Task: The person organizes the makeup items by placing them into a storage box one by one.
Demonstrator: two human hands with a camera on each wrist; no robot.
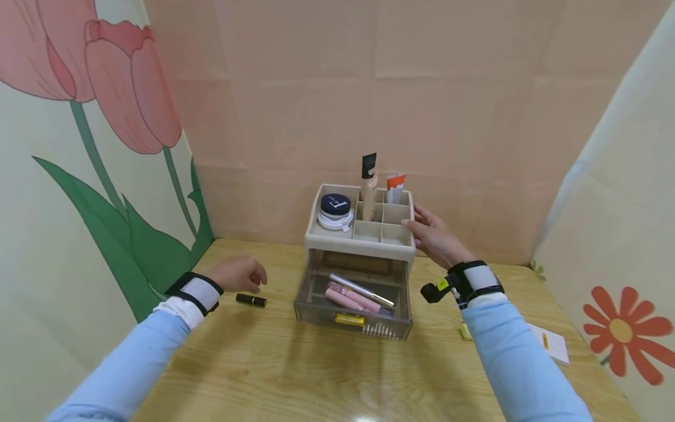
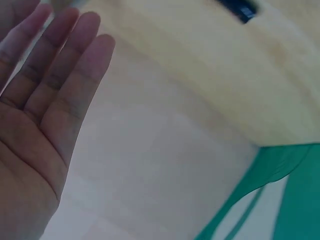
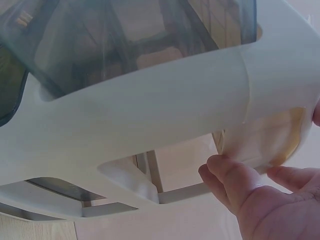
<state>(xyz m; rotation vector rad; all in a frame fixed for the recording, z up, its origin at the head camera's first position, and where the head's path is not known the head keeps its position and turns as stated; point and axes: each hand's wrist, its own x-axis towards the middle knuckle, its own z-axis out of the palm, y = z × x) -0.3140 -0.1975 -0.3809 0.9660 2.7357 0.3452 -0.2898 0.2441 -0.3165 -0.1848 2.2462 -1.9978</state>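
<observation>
A cream makeup organizer (image 1: 360, 251) stands on the table, its smoky clear drawer (image 1: 316, 296) pulled out. Silver and pink slim tubes (image 1: 345, 299) lie in the drawer. My right hand (image 1: 435, 239) grips the organizer's right side wall, thumb over the top rim and fingers along the outside. Close up, the right fingers (image 3: 232, 175) touch the cream casing (image 3: 165, 115). My left hand (image 1: 237, 274) hovers at the left with nothing in it, fingers loosely bent. Just below it lies a small black lipstick tube (image 1: 251, 300).
On the organizer's top sit stacked round compacts (image 1: 335, 212), a beige tube with a black cap (image 1: 369, 193) and an orange-and-white tube (image 1: 395, 189). A white box (image 1: 551, 344) and a small yellow item (image 1: 466, 332) lie near the right forearm. Walls stand behind and beside the table.
</observation>
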